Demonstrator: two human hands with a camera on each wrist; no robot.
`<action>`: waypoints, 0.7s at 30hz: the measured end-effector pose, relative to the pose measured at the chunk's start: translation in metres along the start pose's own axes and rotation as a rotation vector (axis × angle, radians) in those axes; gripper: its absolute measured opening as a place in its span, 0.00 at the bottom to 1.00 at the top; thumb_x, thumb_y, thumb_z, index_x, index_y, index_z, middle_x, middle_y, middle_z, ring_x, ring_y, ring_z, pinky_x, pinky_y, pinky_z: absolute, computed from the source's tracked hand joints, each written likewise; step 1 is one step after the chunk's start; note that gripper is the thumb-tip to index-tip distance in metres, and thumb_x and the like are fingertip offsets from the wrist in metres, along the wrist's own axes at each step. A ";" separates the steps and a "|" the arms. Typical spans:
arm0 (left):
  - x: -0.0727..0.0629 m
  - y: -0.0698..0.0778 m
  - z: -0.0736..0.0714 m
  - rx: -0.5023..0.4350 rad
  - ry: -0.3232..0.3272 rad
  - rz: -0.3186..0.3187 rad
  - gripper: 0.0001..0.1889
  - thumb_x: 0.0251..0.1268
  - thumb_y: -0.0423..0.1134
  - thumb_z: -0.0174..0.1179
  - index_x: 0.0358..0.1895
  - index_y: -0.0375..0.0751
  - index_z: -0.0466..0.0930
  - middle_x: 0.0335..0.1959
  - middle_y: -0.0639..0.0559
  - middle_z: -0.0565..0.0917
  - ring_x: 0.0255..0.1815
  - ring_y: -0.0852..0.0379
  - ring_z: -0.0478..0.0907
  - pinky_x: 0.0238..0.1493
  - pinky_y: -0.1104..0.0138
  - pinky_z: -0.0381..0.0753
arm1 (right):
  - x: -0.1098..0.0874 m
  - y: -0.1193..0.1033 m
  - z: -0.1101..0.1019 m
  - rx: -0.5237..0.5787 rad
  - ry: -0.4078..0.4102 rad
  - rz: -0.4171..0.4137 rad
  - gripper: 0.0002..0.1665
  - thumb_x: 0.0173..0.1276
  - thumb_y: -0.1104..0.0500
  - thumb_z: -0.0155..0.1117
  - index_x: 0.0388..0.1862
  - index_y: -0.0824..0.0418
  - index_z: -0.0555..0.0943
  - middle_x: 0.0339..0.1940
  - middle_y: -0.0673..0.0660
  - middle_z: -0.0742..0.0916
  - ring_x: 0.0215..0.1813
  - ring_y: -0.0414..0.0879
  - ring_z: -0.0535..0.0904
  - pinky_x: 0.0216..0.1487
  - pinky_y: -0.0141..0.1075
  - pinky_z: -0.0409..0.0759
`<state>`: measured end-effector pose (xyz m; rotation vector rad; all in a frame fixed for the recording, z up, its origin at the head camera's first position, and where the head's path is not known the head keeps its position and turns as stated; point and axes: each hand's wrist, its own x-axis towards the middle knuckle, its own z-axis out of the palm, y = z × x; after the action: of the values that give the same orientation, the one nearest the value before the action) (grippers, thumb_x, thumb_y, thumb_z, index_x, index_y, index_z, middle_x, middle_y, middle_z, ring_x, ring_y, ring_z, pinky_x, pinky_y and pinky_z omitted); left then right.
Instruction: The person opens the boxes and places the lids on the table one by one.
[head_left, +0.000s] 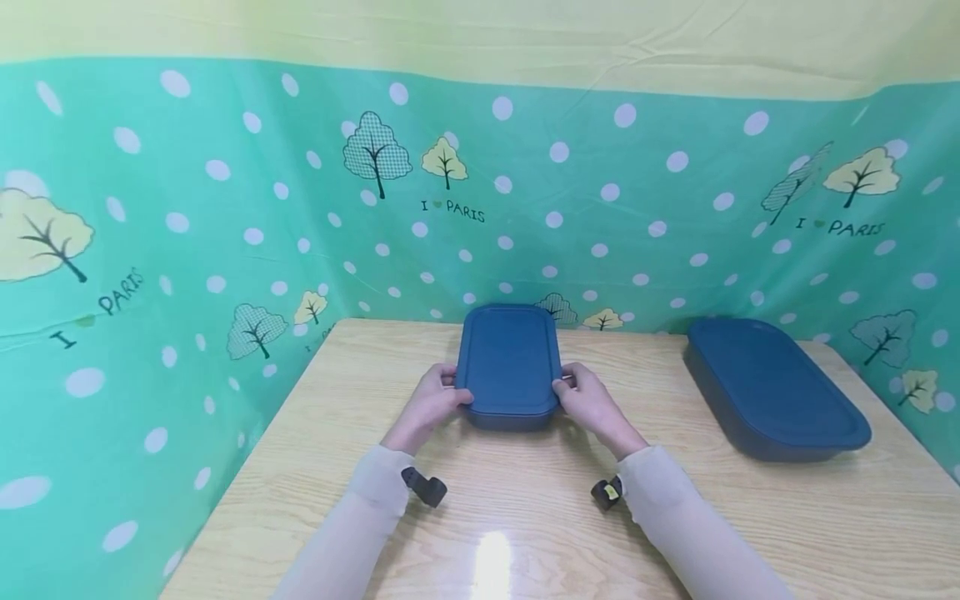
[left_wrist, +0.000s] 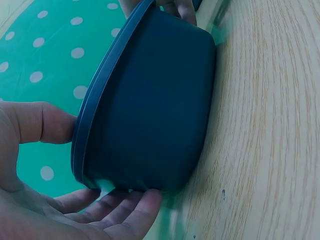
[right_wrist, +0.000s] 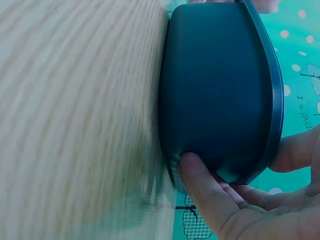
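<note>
A blue lidded food container stands near the back edge of the table, its short side facing me. My left hand grips its left side, the thumb on the lid's edge and the fingers along the wall, as the left wrist view shows on the container. On the opposite side my right hand holds it the same way. In the right wrist view, the right thumb touches the lid rim and the fingers lie against the wall of the container. Its lid appears to be on.
A larger blue lidded container sits at the right of the wooden table, angled. Green dotted cloth hangs behind the table and along its left and right sides.
</note>
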<state>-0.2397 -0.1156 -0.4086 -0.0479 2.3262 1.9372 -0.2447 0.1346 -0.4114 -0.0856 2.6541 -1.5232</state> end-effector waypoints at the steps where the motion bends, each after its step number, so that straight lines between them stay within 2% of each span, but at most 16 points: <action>1: 0.000 0.000 0.000 -0.003 0.000 0.000 0.32 0.48 0.24 0.59 0.62 0.26 0.62 0.52 0.33 0.74 0.49 0.44 0.76 0.48 0.58 0.80 | 0.000 0.000 0.000 0.000 0.000 0.000 0.21 0.74 0.58 0.48 0.60 0.70 0.68 0.48 0.64 0.79 0.48 0.52 0.78 0.46 0.41 0.80; 21: 0.004 -0.001 -0.005 0.030 0.006 -0.038 0.33 0.48 0.25 0.60 0.63 0.28 0.62 0.53 0.35 0.74 0.50 0.44 0.75 0.49 0.56 0.78 | 0.000 -0.003 0.004 0.006 -0.009 0.011 0.21 0.74 0.58 0.48 0.60 0.69 0.68 0.47 0.63 0.80 0.45 0.51 0.78 0.44 0.40 0.80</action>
<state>-0.2435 -0.1210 -0.4092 -0.0956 2.3400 1.8869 -0.2441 0.1295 -0.4108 -0.0765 2.6383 -1.5243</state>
